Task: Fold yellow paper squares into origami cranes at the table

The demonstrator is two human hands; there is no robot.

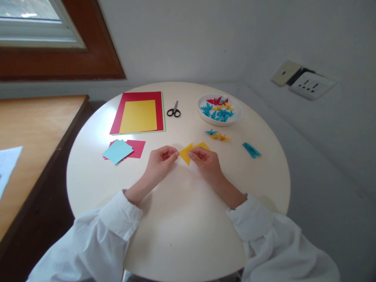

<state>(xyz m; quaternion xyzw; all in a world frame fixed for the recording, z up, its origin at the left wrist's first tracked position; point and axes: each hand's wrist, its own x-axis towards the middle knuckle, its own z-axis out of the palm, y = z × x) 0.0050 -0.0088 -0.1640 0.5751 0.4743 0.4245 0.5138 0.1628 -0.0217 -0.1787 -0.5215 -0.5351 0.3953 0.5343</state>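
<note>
A small folded piece of yellow paper, triangular in outline, is held between both hands above the middle of the table. My left hand pinches its left corner between thumb and fingertips. On the other side my right hand pinches its right edge. Another yellow paper shows just behind the right fingers; whether it touches them I cannot tell. Beyond the right hand lie a blue paper crane and yellow paper cranes.
A white dish holds several paper cranes. Black-handled scissors lie beside large red and yellow sheets. Light blue squares overlap red ones at left. Folded blue strips rest at right on the round table.
</note>
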